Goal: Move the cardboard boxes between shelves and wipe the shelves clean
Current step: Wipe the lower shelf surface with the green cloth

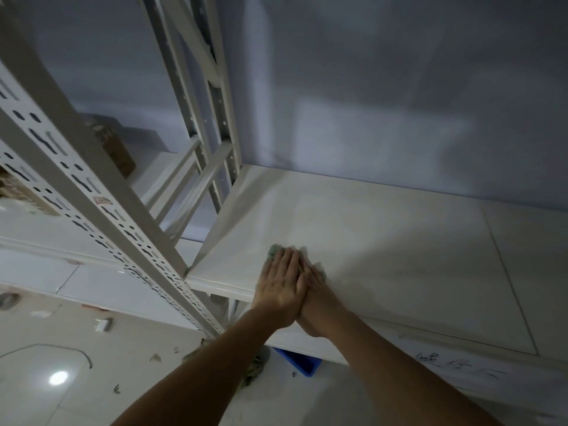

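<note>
Hands lie stacked flat on a cloth (274, 252) near the front edge of the shelf (384, 241). The left hand (281, 282) is on top with straight fingers pressing down; it grasps nothing. The right hand (318, 298) lies partly under it, also flat on the cloth, fingers extended so far as they show; its fingertips are hidden by the left hand. Only green fringes of the cloth show, just beyond the fingertips and beside the right hand.

Step in hand, by judgement: wiping, not box moving. The shelf ahead of the hands carries no box, and most of it lies beyond and to the right of the hands.

Left of the hands stands a perforated upright (101, 192). Beyond it, far left on the neighbouring rack, sits a box (115, 149), well apart from the hands. Below the hands, under the shelf, a blue bin (302, 365) rests on the floor (76, 348).

Next move, by judgement: keep both palms pressing and push the cloth away toward the back wall, then work rightward in passes. The risk is the cloth slipping from under flat palms.
</note>
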`<state>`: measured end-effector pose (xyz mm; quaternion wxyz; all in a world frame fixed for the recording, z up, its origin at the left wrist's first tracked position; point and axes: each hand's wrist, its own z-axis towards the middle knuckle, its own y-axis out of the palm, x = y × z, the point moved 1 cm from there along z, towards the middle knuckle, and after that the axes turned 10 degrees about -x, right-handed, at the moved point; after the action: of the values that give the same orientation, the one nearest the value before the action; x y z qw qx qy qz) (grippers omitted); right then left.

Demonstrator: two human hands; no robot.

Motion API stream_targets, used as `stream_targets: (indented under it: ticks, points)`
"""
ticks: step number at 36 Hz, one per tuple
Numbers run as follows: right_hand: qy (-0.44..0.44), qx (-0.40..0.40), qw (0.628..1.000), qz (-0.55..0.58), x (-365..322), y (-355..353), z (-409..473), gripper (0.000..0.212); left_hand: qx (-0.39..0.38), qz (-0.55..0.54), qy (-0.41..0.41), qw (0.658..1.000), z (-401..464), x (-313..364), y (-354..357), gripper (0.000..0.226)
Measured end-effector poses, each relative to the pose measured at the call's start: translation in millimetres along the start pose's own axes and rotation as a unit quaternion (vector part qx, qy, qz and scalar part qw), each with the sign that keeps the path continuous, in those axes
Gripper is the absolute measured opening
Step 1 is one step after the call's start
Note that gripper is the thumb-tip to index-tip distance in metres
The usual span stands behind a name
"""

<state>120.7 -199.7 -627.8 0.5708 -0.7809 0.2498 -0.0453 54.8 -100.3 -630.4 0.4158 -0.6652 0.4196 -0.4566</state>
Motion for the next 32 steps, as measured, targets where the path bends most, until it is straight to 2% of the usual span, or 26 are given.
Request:
stream_targets:
  ticks: [4,10,15,16,17,18,21,26,29,32]
  points:
    - [0.044,0.013,0.998,0.042,39.6,10.9,-35.0,0.090,-0.023,-0.009,0.012,1.000,18.8,49.9,11.1,0.105]
    - [0.103,0.014,0.990,0.091,61.1,14.4,-72.9,0.102,-0.030,-0.036,0.046,0.998,21.4,98.8,7.3,0.100]
    - [0.165,-0.025,0.984,0.057,45.0,6.6,-65.1,0.095,-0.045,-0.057,0.174,0.982,11.3,73.8,0.1,0.047]
    - [0.176,-0.023,0.984,0.025,37.3,1.1,-61.2,0.086,-0.055,-0.066,0.177,0.980,10.6,66.1,-1.9,0.046]
    - [0.174,-0.027,0.984,-0.009,30.4,-1.9,-55.5,0.078,-0.062,-0.085,0.160,0.981,6.0,59.6,-10.0,0.051]
    - [0.157,-0.027,0.987,-0.027,24.5,-2.7,-48.1,0.073,-0.036,-0.097,0.130,0.986,-0.4,51.3,-19.7,0.055]
    - [0.110,-0.019,0.994,-0.023,7.9,-3.4,-19.0,0.070,0.001,-0.152,0.049,0.987,-17.4,16.3,-32.7,0.069]
    - [0.041,-0.002,0.999,0.007,-29.3,-6.7,31.6,0.086,0.017,-0.116,0.005,0.993,-38.9,-52.9,-42.8,0.075]
    - [0.011,0.002,1.000,0.000,-38.0,-16.2,67.9,0.076,0.035,-0.113,-0.001,0.993,-48.1,-81.2,-47.0,0.083]
    - [0.047,-0.006,0.997,0.054,-26.1,-39.3,107.1,0.067,0.044,-0.112,-0.007,0.993,-50.4,-102.1,-46.1,0.092]
